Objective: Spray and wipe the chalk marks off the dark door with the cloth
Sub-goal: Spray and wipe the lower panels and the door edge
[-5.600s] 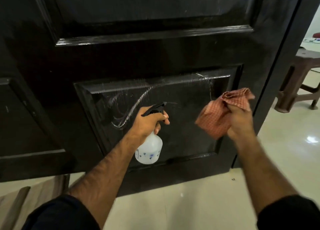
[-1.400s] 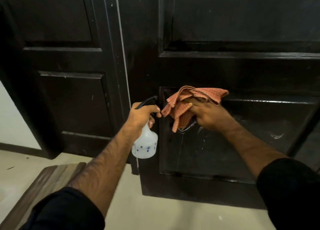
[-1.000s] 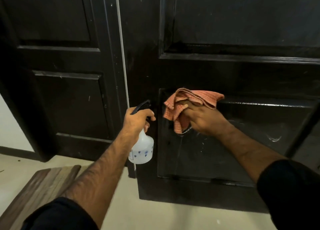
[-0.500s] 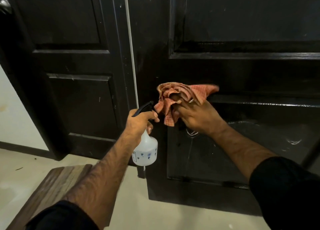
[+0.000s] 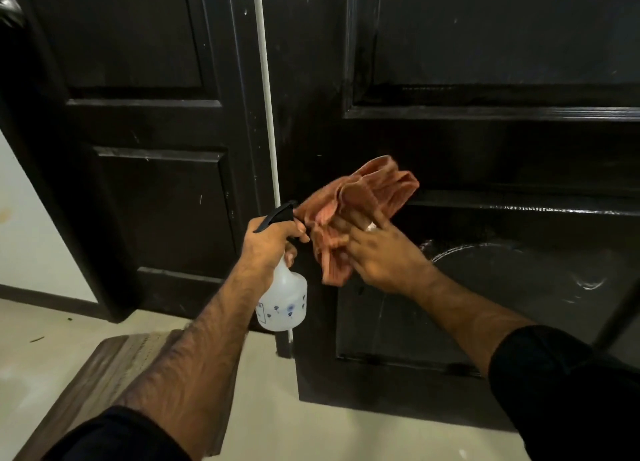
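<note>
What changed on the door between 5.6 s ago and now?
The right hand carried the cloth from the lower panel's right side to its upper-left corner, beside the spray bottle. The long chalk swoosh there is gone; faint arcs and a smudge remain on the door. Unchanged: the left hand grips the bottle, the right grips the cloth.

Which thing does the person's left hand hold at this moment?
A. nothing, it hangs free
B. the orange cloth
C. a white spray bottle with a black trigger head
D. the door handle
C: the left hand grips the neck of the spray bottle beside the door, while the right hand presses the orange cloth against it.
</note>
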Demonstrator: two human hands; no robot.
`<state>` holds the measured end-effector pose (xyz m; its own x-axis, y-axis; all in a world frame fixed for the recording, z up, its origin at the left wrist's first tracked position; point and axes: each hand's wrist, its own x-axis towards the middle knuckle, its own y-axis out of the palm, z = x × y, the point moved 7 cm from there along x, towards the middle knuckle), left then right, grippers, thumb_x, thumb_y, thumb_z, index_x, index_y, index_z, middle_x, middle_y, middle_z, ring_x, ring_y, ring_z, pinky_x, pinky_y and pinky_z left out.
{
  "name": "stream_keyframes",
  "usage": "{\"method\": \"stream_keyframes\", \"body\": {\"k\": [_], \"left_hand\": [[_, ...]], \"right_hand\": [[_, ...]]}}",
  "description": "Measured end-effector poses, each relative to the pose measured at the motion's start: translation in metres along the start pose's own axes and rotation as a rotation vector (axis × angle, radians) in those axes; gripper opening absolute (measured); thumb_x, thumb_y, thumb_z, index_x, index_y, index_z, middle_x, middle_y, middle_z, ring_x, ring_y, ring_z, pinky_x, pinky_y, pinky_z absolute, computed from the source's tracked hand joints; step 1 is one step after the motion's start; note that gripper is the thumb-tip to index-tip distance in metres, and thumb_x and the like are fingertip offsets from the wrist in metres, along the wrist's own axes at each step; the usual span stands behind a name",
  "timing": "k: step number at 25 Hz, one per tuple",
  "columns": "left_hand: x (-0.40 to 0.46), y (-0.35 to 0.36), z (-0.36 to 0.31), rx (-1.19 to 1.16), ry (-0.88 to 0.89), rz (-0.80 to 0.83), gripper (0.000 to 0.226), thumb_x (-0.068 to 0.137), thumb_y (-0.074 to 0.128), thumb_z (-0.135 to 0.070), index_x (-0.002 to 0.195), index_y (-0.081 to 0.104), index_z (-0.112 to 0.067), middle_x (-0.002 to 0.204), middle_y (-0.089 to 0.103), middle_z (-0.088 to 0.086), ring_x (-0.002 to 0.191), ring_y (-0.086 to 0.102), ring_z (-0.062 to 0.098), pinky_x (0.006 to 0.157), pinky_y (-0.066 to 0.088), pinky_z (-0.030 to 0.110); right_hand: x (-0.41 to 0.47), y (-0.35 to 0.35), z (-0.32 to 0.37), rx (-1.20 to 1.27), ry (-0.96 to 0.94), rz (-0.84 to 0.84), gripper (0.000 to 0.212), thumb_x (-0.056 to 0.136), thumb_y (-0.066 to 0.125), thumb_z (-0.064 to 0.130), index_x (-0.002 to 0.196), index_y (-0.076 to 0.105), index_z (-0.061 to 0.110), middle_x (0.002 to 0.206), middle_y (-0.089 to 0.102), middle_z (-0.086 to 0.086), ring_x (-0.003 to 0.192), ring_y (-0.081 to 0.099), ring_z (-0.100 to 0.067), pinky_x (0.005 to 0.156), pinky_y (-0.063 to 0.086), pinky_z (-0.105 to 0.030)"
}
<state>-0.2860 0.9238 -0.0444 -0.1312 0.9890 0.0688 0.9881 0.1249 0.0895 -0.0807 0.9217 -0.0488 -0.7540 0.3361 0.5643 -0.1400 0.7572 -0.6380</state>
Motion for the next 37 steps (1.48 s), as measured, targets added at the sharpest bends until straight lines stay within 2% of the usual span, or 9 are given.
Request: {"method": "stream_keyframes", "body": {"k": [2, 5, 10, 13, 16, 21, 26, 31, 37], "left_hand": [[-0.004, -0.001, -0.001, -0.014, 0.004, 0.006, 0.018, 0.091, 0.069, -0.008, 0.107, 0.073, 0.000, 0.092, 0.077, 0.015, 0.049, 0.050, 0.015, 0.051, 0.044, 0.029], [-0.002, -0.002, 0.000, -0.016, 0.021, 0.017, 0.015, 0.093, 0.069, -0.009, 0.105, 0.074, -0.002, 0.092, 0.078, 0.014, 0.050, 0.050, 0.015, 0.052, 0.044, 0.030], [-0.002, 0.003, 0.012, 0.005, 0.027, 0.052, 0.011, 0.092, 0.067, -0.008, 0.098, 0.074, -0.002, 0.082, 0.075, 0.013, 0.049, 0.049, 0.018, 0.049, 0.042, 0.030], [-0.004, 0.007, 0.026, 0.001, 0.013, 0.070, 0.015, 0.094, 0.067, -0.008, 0.103, 0.074, 0.001, 0.087, 0.076, 0.014, 0.049, 0.050, 0.016, 0.047, 0.043, 0.026], [-0.005, 0.011, 0.050, 0.031, -0.023, 0.096, 0.022, 0.095, 0.069, -0.013, 0.109, 0.071, 0.004, 0.085, 0.075, 0.013, 0.050, 0.051, 0.015, 0.048, 0.044, 0.026], [-0.009, 0.022, 0.092, 0.117, -0.100, 0.123, 0.025, 0.093, 0.074, -0.022, 0.095, 0.070, 0.003, 0.069, 0.063, 0.012, 0.044, 0.050, 0.014, 0.044, 0.040, 0.026], [-0.021, 0.019, 0.120, 0.097, -0.045, 0.209, 0.015, 0.094, 0.071, -0.010, 0.100, 0.072, 0.005, 0.090, 0.073, 0.027, 0.047, 0.049, 0.019, 0.047, 0.043, 0.028], [-0.028, 0.001, 0.145, 0.090, -0.106, 0.145, 0.023, 0.093, 0.071, -0.009, 0.109, 0.069, 0.007, 0.096, 0.073, 0.031, 0.049, 0.049, 0.022, 0.049, 0.043, 0.031], [-0.015, 0.001, 0.158, 0.050, -0.072, 0.144, 0.008, 0.093, 0.066, -0.001, 0.093, 0.072, 0.003, 0.086, 0.072, 0.025, 0.044, 0.045, 0.024, 0.047, 0.037, 0.031]], "right_hand": [[-0.017, 0.001, -0.002, 0.061, -0.065, 0.066, 0.041, 0.111, 0.048, 0.036, 0.146, 0.061, 0.019, 0.151, 0.060, -0.009, 0.140, 0.055, -0.032, 0.119, 0.042, -0.050], [0.025, -0.025, -0.056, 0.055, 0.362, -0.105, 0.035, 0.105, 0.065, 0.030, 0.132, 0.067, 0.008, 0.130, 0.067, -0.019, 0.119, 0.066, -0.041, 0.097, 0.058, -0.057], [0.003, -0.003, -0.017, -0.008, 0.250, -0.075, 0.049, 0.109, 0.051, 0.033, 0.154, 0.051, 0.015, 0.170, 0.037, -0.012, 0.164, 0.014, -0.032, 0.131, 0.016, -0.057], [-0.066, 0.038, 0.026, -0.034, 0.019, 0.086, 0.033, 0.111, 0.049, 0.021, 0.135, 0.068, 0.007, 0.142, 0.065, -0.016, 0.134, 0.060, -0.038, 0.102, 0.055, -0.056], [-0.029, 0.008, -0.004, 0.045, 0.145, 0.017, 0.031, 0.105, 0.049, 0.021, 0.131, 0.064, 0.013, 0.122, 0.068, -0.014, 0.099, 0.068, -0.037, 0.074, 0.059, -0.047], [0.030, -0.057, -0.059, -0.023, 0.496, -0.324, 0.031, 0.092, 0.062, 0.007, 0.122, 0.066, 0.008, 0.134, 0.058, -0.019, 0.117, 0.054, -0.037, 0.095, 0.053, -0.042], [-0.013, 0.028, -0.015, -0.009, 0.342, -0.177, 0.022, 0.095, 0.062, 0.014, 0.115, 0.072, 0.011, 0.144, 0.062, -0.013, 0.120, 0.059, -0.040, 0.091, 0.054, -0.049], [-0.062, 0.078, 0.043, 0.122, -0.171, 0.173, 0.018, 0.079, 0.083, 0.015, 0.096, 0.079, 0.010, 0.111, 0.076, -0.009, 0.103, 0.073, -0.034, 0.077, 0.065, -0.052], [0.000, 0.006, -0.021, -0.056, 0.404, -0.330, 0.017, 0.095, 0.066, 0.021, 0.105, 0.076, 0.011, 0.131, 0.068, -0.014, 0.126, 0.052, -0.034, 0.105, 0.044, -0.050]]}}
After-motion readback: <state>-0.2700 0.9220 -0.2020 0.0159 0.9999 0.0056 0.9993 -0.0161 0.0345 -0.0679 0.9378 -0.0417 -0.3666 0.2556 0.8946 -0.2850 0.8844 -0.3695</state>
